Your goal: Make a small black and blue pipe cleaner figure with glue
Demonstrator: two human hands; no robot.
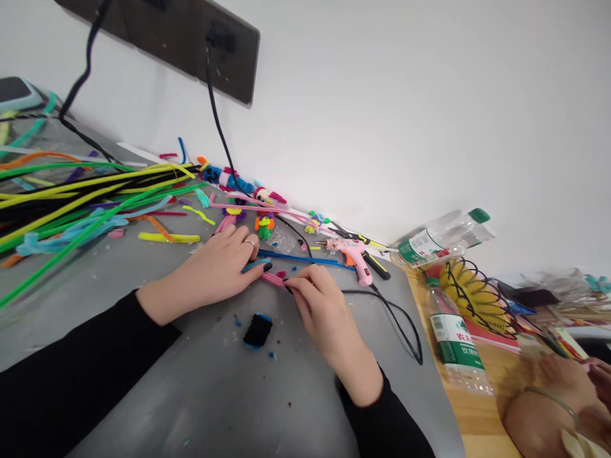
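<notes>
Pink pipe cleaners [273,280] run between my two hands, low over the grey mat. My left hand [222,264] is closed, thumb near the pink strands, with a short light-blue pipe cleaner [256,264] showing between thumb and fingers. Its palm hides part of what it holds. My right hand [324,312] pinches the right end of the pink strands between thumb and index finger. Just beyond both hands lies a dark-blue pipe cleaner [305,258]. A small black fuzzy block with blue edges [258,331] rests on the mat nearer me.
A pink glue gun [356,254] with a black cord lies right of the hands, beside pliers [377,264]. Long pipe cleaners [95,197] heap at left. Plastic bottles [456,337] and a yellow basket [472,296] stand right, near another person's hand [554,401].
</notes>
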